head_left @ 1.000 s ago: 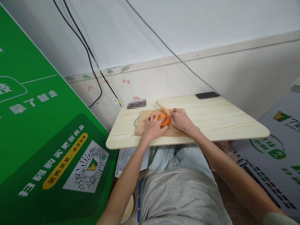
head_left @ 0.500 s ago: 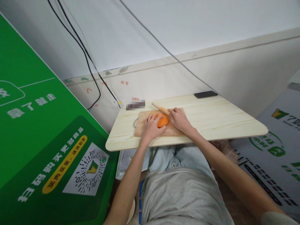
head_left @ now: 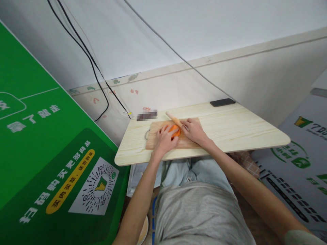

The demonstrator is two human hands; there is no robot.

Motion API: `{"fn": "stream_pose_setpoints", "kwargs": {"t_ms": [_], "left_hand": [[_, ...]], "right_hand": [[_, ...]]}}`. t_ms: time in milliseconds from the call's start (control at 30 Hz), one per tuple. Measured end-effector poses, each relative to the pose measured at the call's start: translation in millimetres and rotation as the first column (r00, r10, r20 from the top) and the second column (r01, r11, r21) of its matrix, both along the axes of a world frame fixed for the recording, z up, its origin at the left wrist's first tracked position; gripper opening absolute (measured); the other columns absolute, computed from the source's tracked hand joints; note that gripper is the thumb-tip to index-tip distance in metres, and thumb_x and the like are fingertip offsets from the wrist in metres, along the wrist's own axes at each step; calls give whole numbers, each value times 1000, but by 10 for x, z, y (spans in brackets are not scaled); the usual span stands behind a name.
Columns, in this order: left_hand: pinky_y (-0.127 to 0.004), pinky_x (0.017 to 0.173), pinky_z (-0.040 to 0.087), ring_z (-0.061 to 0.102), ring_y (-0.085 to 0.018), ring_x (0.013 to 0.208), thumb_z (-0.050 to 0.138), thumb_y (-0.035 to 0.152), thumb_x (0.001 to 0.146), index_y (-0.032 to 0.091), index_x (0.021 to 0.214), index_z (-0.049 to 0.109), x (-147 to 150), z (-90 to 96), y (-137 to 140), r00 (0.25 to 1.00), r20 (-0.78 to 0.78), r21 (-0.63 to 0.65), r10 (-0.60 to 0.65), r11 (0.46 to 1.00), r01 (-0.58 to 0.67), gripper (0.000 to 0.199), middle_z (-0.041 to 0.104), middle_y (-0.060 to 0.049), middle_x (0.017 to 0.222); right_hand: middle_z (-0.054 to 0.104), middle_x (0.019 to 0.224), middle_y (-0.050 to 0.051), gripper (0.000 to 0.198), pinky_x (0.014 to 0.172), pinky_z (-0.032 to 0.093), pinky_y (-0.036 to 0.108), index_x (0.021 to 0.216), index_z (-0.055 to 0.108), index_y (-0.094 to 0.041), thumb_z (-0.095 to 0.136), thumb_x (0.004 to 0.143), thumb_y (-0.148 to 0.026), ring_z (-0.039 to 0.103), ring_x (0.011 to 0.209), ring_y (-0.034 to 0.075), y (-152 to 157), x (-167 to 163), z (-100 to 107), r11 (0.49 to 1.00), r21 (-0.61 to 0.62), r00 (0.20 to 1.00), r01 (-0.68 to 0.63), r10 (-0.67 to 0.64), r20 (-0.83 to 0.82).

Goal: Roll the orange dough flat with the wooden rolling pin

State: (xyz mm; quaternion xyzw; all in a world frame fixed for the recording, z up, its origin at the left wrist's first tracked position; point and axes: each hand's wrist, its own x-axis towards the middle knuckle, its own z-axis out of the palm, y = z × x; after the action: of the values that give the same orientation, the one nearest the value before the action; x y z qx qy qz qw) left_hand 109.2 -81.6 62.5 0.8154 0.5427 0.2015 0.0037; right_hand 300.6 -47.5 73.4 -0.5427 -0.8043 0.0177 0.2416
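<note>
A smooth orange lump of dough (head_left: pixel 175 131) lies on the wooden cutting board (head_left: pixel 153 139), partly hidden by my fingers. My left hand (head_left: pixel 165 139) curls over its left side and grips it. Just to the right is my right hand (head_left: pixel 192 130), its fingers closed around the near end of a wooden rolling pin (head_left: pixel 173 118). The pin slants away to the upper left, with an orange tinge near my hand. Its gripped end is hidden.
The board rests on a pale wooden table (head_left: pixel 240 131) against the wall. A black phone (head_left: pixel 222 102) lies at the back right, a blurred dark item (head_left: pixel 147 115) at the back left. A green sign (head_left: pixel 38 136) stands to the left; cables hang along the wall.
The right hand and the near end of the rolling pin have shifted slightly left, closer to the orange dough. Less of the dough shows now between my hands.
</note>
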Motion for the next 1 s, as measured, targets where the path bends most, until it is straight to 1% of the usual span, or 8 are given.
{"fn": "stream_pose_setpoints", "kwargs": {"t_ms": [233, 367, 467, 633, 700, 867, 933, 1000], "left_hand": [[-55, 129, 36, 48, -32, 153, 49, 25, 101, 29, 141, 71, 2, 24, -34, 997, -72, 16, -35, 999, 36, 46, 60, -5, 162], [-52, 131, 34, 47, -29, 155, 53, 25, 99, 28, 145, 68, 1, 10, -13, 1000, -15, -6, -28, 1000, 28, 48, 62, -4, 161], [-47, 131, 35, 49, -28, 153, 58, 28, 99, 24, 150, 63, 2, 9, -6, 998, 47, -9, -32, 999, 33, 52, 62, -7, 160], [-52, 126, 40, 52, -33, 146, 66, 48, 101, 28, 137, 73, -7, -15, 14, 992, 119, 36, 51, 998, -55, 42, 62, -10, 155], [-51, 124, 42, 55, -32, 142, 68, 48, 101, 28, 134, 76, -27, -52, 45, 987, 154, 38, 54, 997, -61, 39, 66, -10, 149], [-42, 126, 45, 63, -26, 137, 72, 32, 99, 20, 124, 79, -118, -157, 136, 946, 299, 79, -122, 992, 102, 28, 73, -11, 142], [-41, 126, 45, 63, -25, 139, 74, 28, 97, 20, 125, 78, -156, -163, 155, 917, 336, 84, -214, 977, 197, 29, 73, -11, 144], [-42, 128, 44, 60, -26, 144, 77, 29, 95, 21, 131, 76, -179, -140, 161, 907, 330, 89, -263, 965, 248, 37, 70, -11, 149]], "right_hand": [[73, 113, 18, 44, 95, 44, 33, 138, 72, -10, 43, 107, -20, 66, 104, 27, -20, -23, 11, 1000, -5, 1000, 9, -8, 24], [73, 112, 18, 42, 95, 45, 33, 137, 72, -10, 46, 106, -22, 66, 104, 28, -21, -15, 12, 1000, -7, 999, 2, -2, 32], [73, 114, 17, 42, 96, 45, 33, 139, 71, -10, 52, 104, -22, 66, 104, 28, -23, -4, 16, 1000, -11, 999, -15, 15, 32], [75, 116, 19, 37, 98, 45, 34, 128, 75, -10, 45, 107, -20, 66, 109, 28, 8, 5, -1, 1000, -19, 999, 7, -6, 37], [75, 121, 20, 39, 101, 45, 34, 130, 73, -10, 42, 108, -19, 66, 113, 29, 37, 11, -20, 1000, -25, 1000, 19, -19, 12], [74, 129, 24, 46, 107, 45, 38, 145, 65, -4, 39, 110, -20, 65, 122, 32, 102, 51, -68, 999, -15, 997, 39, -40, -64], [74, 130, 25, 50, 108, 45, 40, 151, 60, -3, 38, 111, -23, 65, 123, 33, 110, 65, -82, 999, 3, 995, 38, -37, -90], [74, 130, 24, 52, 109, 45, 41, 155, 57, -3, 38, 111, -25, 64, 124, 33, 110, 76, -95, 999, 22, 993, 25, -23, -115]]}}
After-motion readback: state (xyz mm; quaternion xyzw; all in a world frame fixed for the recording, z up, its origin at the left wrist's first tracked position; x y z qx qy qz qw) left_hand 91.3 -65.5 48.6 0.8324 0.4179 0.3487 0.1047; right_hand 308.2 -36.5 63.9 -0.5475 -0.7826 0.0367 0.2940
